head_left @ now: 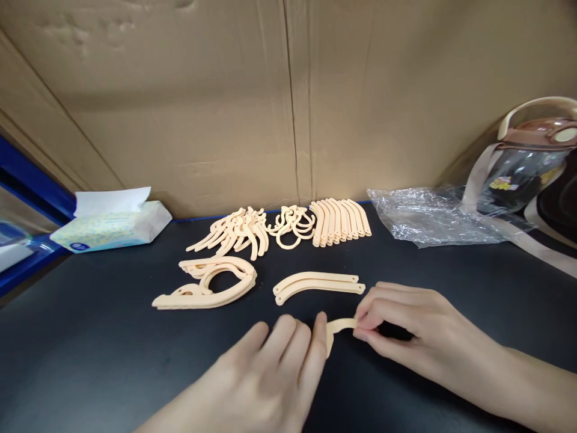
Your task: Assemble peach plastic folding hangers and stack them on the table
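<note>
Both my hands hold one small curved peach plastic piece (339, 328) low over the black tabletop (112, 355). My right hand (406, 328) pinches its right end with thumb and fingers. My left hand (274, 367) has its fingers curled over the left end, hiding most of it. Just beyond lie two curved peach strips (318, 284) side by side. To their left sits an assembled folding hanger stack (210, 282).
Against the cardboard wall (288, 102) lie piles of peach parts: arm pieces (237, 231), hooks (293, 225) and a row of curved strips (342, 221). A tissue pack (110, 225) is at left. A clear plastic bag (428, 216) and a bottle with strap (527, 162) are at right.
</note>
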`<state>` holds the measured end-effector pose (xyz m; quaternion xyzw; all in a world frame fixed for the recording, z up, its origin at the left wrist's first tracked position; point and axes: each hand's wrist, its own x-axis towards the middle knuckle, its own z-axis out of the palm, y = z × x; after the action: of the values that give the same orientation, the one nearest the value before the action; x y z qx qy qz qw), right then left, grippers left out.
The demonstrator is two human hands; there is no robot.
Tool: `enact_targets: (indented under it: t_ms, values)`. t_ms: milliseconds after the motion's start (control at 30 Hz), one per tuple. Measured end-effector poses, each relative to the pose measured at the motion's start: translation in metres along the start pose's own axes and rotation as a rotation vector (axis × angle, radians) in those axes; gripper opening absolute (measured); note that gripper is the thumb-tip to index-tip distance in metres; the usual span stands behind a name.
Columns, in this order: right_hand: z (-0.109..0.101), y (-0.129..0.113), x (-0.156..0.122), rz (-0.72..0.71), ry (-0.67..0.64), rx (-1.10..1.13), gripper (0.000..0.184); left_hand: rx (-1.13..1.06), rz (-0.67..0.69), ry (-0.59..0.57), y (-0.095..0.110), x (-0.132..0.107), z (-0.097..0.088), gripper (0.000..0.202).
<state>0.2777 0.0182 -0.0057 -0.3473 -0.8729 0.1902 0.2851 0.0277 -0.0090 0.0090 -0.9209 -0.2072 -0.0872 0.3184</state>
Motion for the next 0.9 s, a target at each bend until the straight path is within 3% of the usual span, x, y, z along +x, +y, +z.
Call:
enact_targets:
  t_ms: [67, 133, 300, 400, 467, 600, 900]
  values:
    - [0.000, 0.002, 0.001, -0.022, 0.025, -0.016, 0.015, -0.030, -0.122, 0.080, -0.008, 0.000, 0.003, 0.038]
    - [0.000, 0.004, 0.001, -0.037, 0.040, -0.029, 0.015, -0.062, -0.187, 0.141, -0.027, 0.001, 0.005, 0.051]
    - [0.000, 0.007, 0.002, -0.048, 0.050, -0.063, 0.016, 0.071, -0.297, -0.177, -0.103, -0.007, 0.015, 0.037]
    - [0.001, 0.008, 0.003, -0.076, 0.051, -0.096, 0.016, -0.025, -0.352, -0.367, -0.143, -0.017, 0.031, 0.034]
    - [0.002, 0.009, 0.003, -0.100, 0.051, -0.126, 0.017, -0.061, -0.341, -0.403, -0.161, -0.021, 0.042, 0.036]
    - [0.004, 0.010, 0.004, -0.143, 0.038, -0.198, 0.022, -0.111, -0.292, -0.440, -0.176, -0.021, 0.058, 0.034]
    - [0.007, 0.012, 0.005, -0.161, 0.061, -0.296, 0.026, -0.162, -0.242, -0.412, -0.180, -0.010, 0.069, 0.019]
